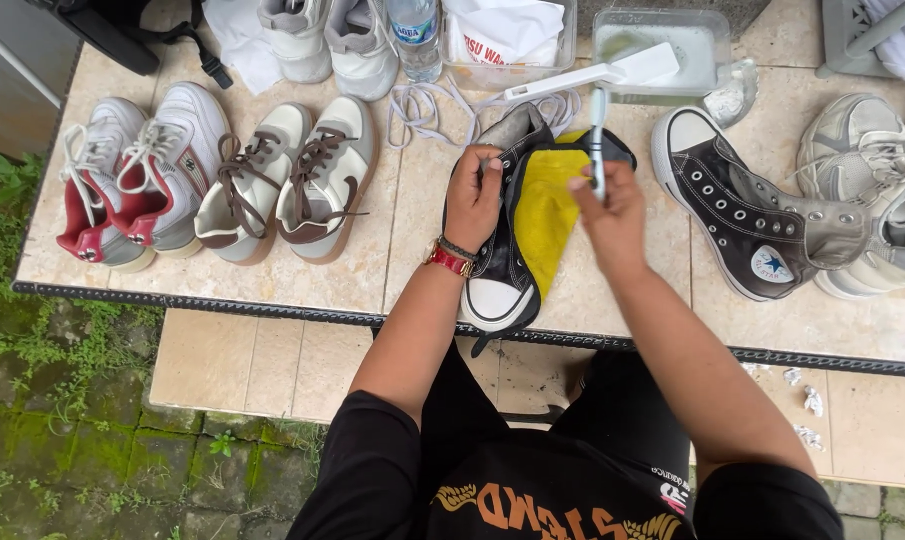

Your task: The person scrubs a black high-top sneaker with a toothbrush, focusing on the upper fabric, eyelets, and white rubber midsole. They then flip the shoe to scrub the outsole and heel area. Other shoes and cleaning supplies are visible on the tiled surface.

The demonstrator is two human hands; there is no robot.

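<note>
black sneaker (499,270) lies lengthwise, toe toward person.

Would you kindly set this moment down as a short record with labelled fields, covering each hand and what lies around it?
Left hand: left hand grips the collar of the black high-top shoe, steadying it on the table.
Right hand: right hand holds a slim brush upright above the shoe.
Under the shoe: yellow cloth.
Surface: tiled table.
Near right: second black high-top, lying unlaced.
Far edge: clear tub of whitish liquid, water bottle.
Left side: cream shoes with brown laces, red-and-white shoes.
</note>
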